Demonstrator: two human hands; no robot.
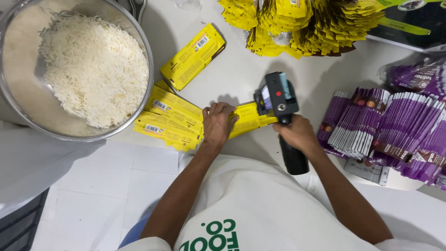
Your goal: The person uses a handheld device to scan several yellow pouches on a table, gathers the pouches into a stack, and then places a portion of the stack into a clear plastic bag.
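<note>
Your right hand (298, 134) is wrapped tight round the black handle of a handheld printer (279, 103), whose head sits on the right end of a yellow pouch (247, 119). Your left hand (217, 124) lies palm down on that pouch, fingers curled, pinning it to the white table (241, 69). More yellow pouches (172, 120) fan out just left of it. Purple pouches (390, 132) stand to your right. Farther off sit a steel bowl (18, 111) of rice (95, 67) and a yellow stack (302, 23).
</note>
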